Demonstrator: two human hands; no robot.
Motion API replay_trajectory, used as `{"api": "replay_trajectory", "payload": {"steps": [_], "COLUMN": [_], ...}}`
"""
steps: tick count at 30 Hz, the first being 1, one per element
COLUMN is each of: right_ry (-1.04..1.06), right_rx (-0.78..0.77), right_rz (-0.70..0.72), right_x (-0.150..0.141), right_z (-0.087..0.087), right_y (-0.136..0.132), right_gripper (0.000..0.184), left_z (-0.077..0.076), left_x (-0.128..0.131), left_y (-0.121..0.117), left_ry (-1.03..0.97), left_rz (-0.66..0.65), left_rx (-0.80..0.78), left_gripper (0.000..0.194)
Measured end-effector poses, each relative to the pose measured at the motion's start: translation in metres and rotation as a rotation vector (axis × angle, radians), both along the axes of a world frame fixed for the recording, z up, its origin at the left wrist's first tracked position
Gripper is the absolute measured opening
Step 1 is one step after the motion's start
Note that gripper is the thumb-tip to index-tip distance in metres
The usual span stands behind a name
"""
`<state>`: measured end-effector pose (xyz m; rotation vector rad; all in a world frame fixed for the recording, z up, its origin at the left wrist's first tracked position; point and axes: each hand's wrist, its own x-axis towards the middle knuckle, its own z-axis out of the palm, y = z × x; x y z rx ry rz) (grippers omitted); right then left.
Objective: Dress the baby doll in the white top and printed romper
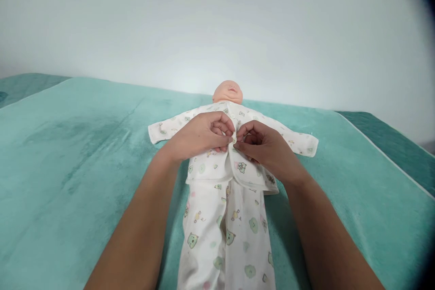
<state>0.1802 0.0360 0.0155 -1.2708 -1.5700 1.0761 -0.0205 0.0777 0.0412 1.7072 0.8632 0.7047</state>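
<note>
A baby doll [228, 91] lies on its back, its head toward the wall. It wears a white baby shirt [212, 170] with small green and pink animal prints, sleeves spread to both sides, and matching trousers [249, 231]. Over the chest, my left hand [210, 133] pinches the shirt's front edge between thumb and fingers. My right hand [260, 142] pinches the same front opening from the other side, the fingertips of both hands almost touching. Between them a small pale spot, perhaps a button, is mostly covered. Below the hands, the two front edges part slightly at the hem.
A turquoise plush blanket [84, 154] with a pale edge lies under the doll. Darker green cloth [390, 140] shows beyond its edge at right and at far left. A plain white wall [204, 22] rises behind.
</note>
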Motion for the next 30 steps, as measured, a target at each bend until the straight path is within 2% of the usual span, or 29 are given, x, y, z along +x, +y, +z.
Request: {"api": "replay_trajectory", "payload": {"steps": [10,20,30], "right_ry": [0.003,0.035,0.061], "right_rx": [0.007,-0.004,0.003], "right_rz": [0.005,-0.006,-0.01], "right_x": [0.001,-0.002,-0.004], "right_z": [0.001,0.001,0.002], "right_y": [0.0,-0.001,-0.002], "right_gripper": [0.012,0.014,0.015], "left_z": [0.004,0.012,0.012], "left_x": [0.001,0.005,0.009], "left_y": [-0.004,-0.015,-0.015], "left_ry": [0.028,0.107,0.126], "left_rz": [0.056,0.135,0.144], "left_rx": [0.049,0.102,0.128], "left_gripper": [0.019,0.011,0.013]}}
